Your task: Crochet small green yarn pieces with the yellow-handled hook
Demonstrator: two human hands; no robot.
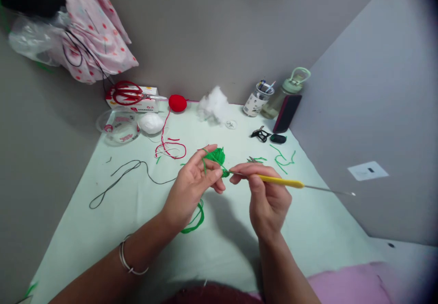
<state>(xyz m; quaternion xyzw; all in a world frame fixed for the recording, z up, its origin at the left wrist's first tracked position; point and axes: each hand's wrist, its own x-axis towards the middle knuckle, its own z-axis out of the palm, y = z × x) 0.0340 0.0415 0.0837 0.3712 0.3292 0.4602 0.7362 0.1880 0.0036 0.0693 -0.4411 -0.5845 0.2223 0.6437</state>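
Note:
My left hand (193, 185) pinches a small green crochet piece (225, 172) between thumb and fingers, with green yarn looped over its index finger. A ball of green yarn (216, 156) lies just behind that hand, and a green strand (195, 219) trails below the wrist. My right hand (265, 192) is closed on a yellow-handled crochet hook (284, 182), whose tip meets the green piece while its metal end points right.
On the pale green table (102, 231) lie a black cord (126, 174), red yarn (171, 148) and its red ball (177, 103), white stuffing (215, 103), red scissors (128, 92) on a box, a jar of pens (256, 99), a bottle (285, 95) and green scraps (283, 159).

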